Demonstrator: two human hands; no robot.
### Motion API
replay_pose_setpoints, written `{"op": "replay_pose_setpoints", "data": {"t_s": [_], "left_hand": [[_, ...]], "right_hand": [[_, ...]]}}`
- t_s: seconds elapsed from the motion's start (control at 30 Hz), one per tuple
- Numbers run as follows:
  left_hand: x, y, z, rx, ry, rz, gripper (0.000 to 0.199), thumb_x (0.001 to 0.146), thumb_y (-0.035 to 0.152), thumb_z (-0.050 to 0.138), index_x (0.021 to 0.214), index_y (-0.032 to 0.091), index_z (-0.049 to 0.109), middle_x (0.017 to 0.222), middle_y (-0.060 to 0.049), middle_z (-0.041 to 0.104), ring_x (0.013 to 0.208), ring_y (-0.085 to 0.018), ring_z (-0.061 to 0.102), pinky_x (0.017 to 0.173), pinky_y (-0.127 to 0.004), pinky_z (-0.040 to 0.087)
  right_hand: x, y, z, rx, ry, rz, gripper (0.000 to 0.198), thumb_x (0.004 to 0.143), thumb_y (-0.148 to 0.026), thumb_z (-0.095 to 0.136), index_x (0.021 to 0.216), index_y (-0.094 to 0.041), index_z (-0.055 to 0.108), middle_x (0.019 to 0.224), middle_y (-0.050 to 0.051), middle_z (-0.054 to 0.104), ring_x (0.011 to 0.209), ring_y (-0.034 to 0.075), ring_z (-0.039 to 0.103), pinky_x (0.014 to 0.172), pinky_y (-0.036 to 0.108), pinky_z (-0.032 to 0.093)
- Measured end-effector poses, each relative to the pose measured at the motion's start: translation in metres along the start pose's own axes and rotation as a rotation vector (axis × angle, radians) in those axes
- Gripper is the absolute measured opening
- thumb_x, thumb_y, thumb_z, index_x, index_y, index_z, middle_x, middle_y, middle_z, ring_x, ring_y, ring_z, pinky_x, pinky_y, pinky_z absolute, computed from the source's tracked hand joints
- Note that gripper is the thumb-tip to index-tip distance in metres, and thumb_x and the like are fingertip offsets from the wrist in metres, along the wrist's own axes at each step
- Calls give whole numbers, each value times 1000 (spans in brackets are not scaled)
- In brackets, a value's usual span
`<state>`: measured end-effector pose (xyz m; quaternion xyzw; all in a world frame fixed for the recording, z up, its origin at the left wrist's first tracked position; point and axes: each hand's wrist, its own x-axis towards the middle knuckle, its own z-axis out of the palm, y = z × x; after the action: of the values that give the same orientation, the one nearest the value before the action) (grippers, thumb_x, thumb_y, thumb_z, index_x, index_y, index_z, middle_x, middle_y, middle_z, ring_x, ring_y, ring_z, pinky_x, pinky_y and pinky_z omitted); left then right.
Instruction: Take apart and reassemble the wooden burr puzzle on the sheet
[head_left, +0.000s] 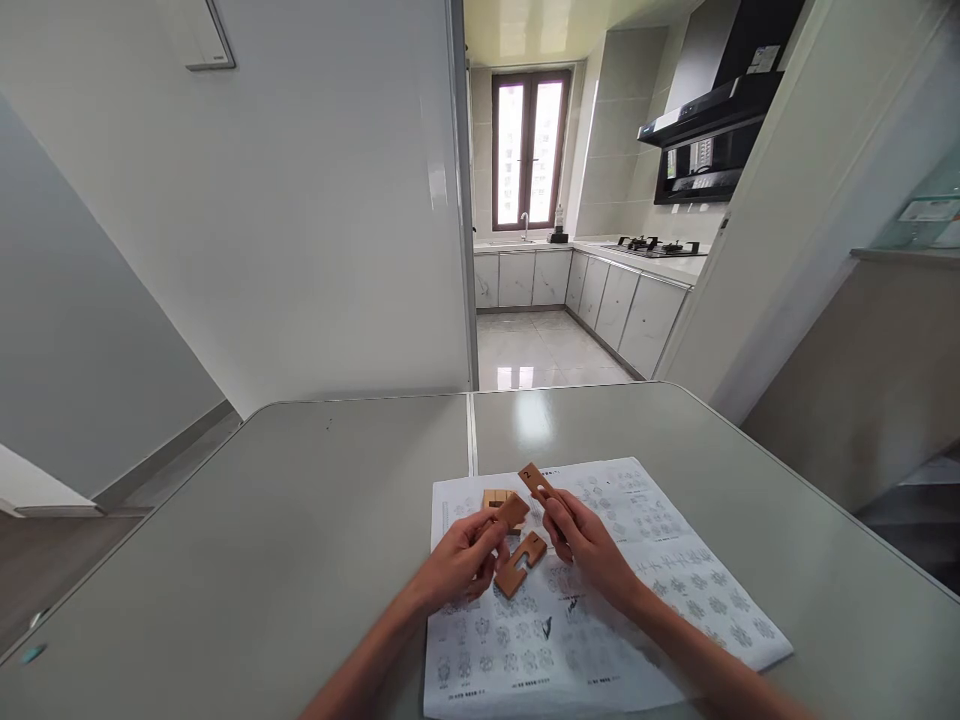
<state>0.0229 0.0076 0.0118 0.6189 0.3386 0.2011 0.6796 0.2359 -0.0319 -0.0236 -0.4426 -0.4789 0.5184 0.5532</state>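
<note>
My left hand is closed on a small brown wooden puzzle piece, gripped between thumb and fingers. A longer flat wooden piece marked "2" is pinched in my right hand, its far end tilted up and to the left. The two pieces are close together but apart. Below them, a notched wooden piece lies on a printed instruction sheet. Just behind my left hand rests a lighter wooden block, partly covered by the held piece.
The sheet, printed with many small diagrams, lies on a grey table with a seam running away from me. A white wall stands past the table's far left edge. Through a doorway beyond are kitchen cabinets and a gas stove.
</note>
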Motion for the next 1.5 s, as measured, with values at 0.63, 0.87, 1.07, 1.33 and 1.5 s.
{"op": "replay_pose_setpoints", "data": {"t_s": [0.63, 0.87, 1.07, 1.33, 1.5], "left_hand": [[-2, -3, 14, -41, -47, -4, 55, 92, 73, 53, 109, 21, 51, 66, 10, 28, 51, -7, 21, 47, -24, 20], [-2, -3, 15, 0, -24, -13, 55, 91, 75, 52, 105, 22, 50, 64, 10, 30, 47, -6, 21, 41, -22, 21], [-1, -4, 15, 5, 7, -34, 53, 90, 75, 52, 97, 23, 46, 63, 10, 31, 45, -6, 22, 40, -22, 21], [0, -3, 17, -5, 17, -17, 51, 91, 73, 53, 93, 24, 43, 62, 10, 31, 46, -6, 22, 40, -21, 21], [-1, -1, 15, 14, -6, -27, 50, 93, 72, 52, 97, 23, 45, 62, 11, 33, 44, -6, 23, 40, -20, 22]], "right_hand": [[-9, 0, -6, -624, -162, -401, 54, 108, -30, 36, 161, -37, 31, 153, 4, 55, 126, 26, 65, 101, 43, 57], [-10, 5, -9, -688, -126, -462, 57, 106, -26, 42, 161, -38, 32, 143, 7, 64, 102, 28, 75, 88, 45, 61], [-10, 6, -9, -742, -131, -490, 57, 107, -25, 40, 161, -38, 30, 136, 9, 68, 93, 28, 75, 78, 42, 61], [-9, 13, -12, -779, -147, -497, 57, 107, -27, 40, 162, -37, 28, 128, 11, 71, 81, 25, 73, 68, 37, 59], [-8, 10, -16, -846, -212, -557, 58, 110, -26, 36, 165, -34, 19, 124, 11, 71, 69, 19, 68, 62, 32, 56]]}}
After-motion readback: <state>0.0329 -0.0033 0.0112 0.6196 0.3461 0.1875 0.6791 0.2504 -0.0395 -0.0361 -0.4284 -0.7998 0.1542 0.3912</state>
